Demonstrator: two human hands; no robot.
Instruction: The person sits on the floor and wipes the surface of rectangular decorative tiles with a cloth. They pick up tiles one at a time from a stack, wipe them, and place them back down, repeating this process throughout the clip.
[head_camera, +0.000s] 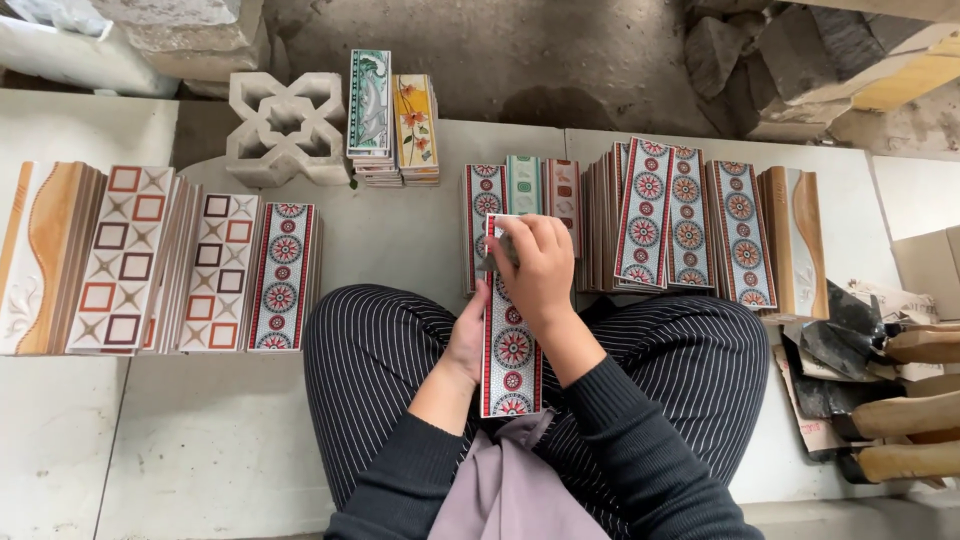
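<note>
Long border tile (511, 350) with red edges and round medallions is lying lengthwise over the person's lap, above the striped trousers (380, 350), far end pointing at the stacks ahead. Right hand (535, 265) is sitting on the tile's far end, fingers (520, 240) curled down over its top edge and gripping it. Left hand (468, 340) is cupping the tile's left long edge from beneath, fingers hidden under it, so holding it too. A mauve cloth (510, 480) is lying in the lap just below the tile's near end.

Just beyond the right hand, a short row of upright tiles (520, 200) is standing on the pale surface (200, 440). To its right, a thicker stack of medallion tiles (690, 215) is leaning, with a wood-tone scroll tile (800, 240) at its end. Well off to the left, another bank: medallion tile (283, 275), square-pattern tiles (160, 260), a scroll tile (40, 255). Behind these, a white concrete vent block (287, 125) is sitting beside two small stacks of flower tiles (393, 115). Far right, wooden-handled trowels (880, 380) are lying in a pile.
</note>
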